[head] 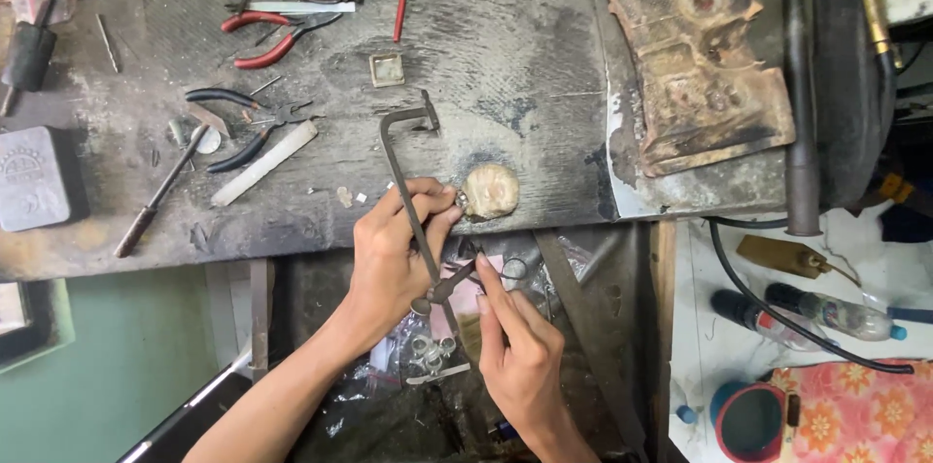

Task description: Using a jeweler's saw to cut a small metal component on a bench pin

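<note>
My left hand (pixel 394 249) grips the dark metal frame of a small jeweller's saw (pixel 403 167), whose top arm reaches up over the worn wooden bench (pixel 486 45). Its fingertips press a small shiny piece against a pale round lump (pixel 491 191) at the bench's front edge. My right hand (pixel 520 342) pinches the saw's lower clamp and handle end (pixel 445 288) between thumb and fingers. Under both hands, small silver rings (pixel 428 351) lie in a drawer.
On the bench's left part lie red-handled pliers (pixel 267 35), black-handled pliers (pixel 238 123), a flat file (pixel 264 164), a thin rod tool (pixel 155 199) and a small square metal piece (pixel 387 69). A rusty block (pixel 705 65) sits at right. Bottles (pixel 826 312) and a black hose (pixel 777 312) lie lower right.
</note>
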